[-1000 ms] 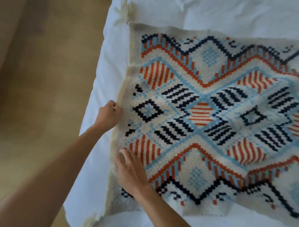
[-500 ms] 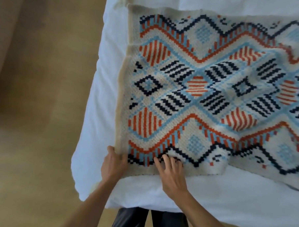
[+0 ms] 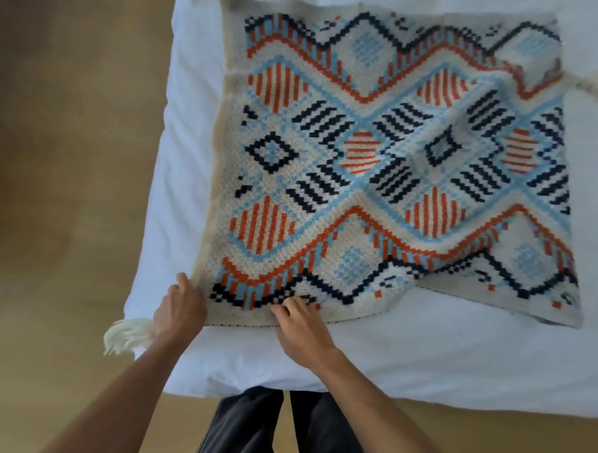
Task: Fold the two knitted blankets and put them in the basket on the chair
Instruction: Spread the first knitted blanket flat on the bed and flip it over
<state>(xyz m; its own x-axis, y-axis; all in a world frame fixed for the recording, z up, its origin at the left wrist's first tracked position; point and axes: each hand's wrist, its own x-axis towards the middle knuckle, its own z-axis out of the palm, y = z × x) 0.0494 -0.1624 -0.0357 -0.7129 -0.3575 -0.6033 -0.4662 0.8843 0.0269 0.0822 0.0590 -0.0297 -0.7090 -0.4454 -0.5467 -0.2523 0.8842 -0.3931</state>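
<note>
The patterned knitted blanket point(image 3: 396, 169) is lying flat on the white bed point(image 3: 177, 152), already doubled over by the look of it. Left hand point(image 3: 179, 310) is pinching the near left corner, fingers closed on the edge. Right hand point(image 3: 301, 329) presses the near hem just beside it, fingers curled on the knit. I'd line both layers up at that corner before folding again; the near right side looks rumpled.

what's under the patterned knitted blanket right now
The cream, orange, blue and navy knitted blanket lies on white bedding. A second layer edge peeks out along its left side; anything else beneath is covered.
</note>
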